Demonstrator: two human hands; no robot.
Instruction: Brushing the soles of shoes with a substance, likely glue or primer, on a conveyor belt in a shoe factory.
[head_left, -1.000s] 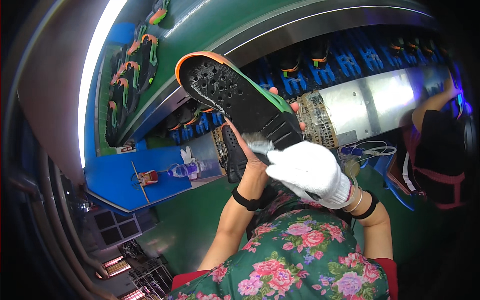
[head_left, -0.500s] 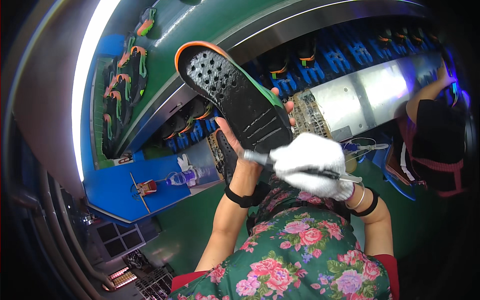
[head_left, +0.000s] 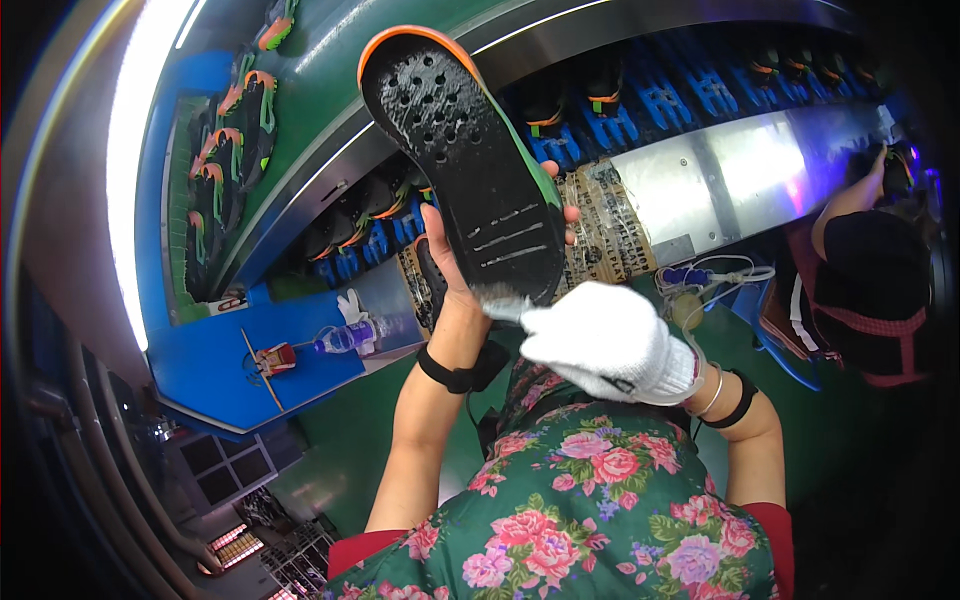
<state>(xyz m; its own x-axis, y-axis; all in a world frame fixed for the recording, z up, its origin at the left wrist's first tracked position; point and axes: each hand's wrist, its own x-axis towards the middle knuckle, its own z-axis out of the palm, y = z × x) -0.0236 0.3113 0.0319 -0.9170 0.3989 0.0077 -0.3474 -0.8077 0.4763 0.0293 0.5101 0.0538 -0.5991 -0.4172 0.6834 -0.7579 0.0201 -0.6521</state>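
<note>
My bare left hand [head_left: 443,258] grips a black shoe upper [head_left: 490,190] from beneath, fingers wrapped round its edges. Its bottom faces up, with a wet shine and holes at the orange-rimmed heel, pale streaks across the forefoot, and green along one side. The heel points away from me. In a white knitted glove, my right hand [head_left: 605,345] is closed round a brush [head_left: 503,303], mostly hidden by the glove. The blurred bristles are at the near end of the upper, beside my left wrist; I cannot tell if they touch it.
Blue racks [head_left: 665,105] carry more shoes behind a metal ledge [head_left: 740,180]. Uppers [head_left: 230,160] pile up at the left. A blue table [head_left: 215,355] holds a bottle [head_left: 345,338] and a stick. A co-worker [head_left: 865,260] is at the right, near a tube [head_left: 735,275].
The upper has tilted more upright and shifted slightly, its heel moving farther away. My right hand has moved left and a little down with the brush, whose handle is now more hidden.
</note>
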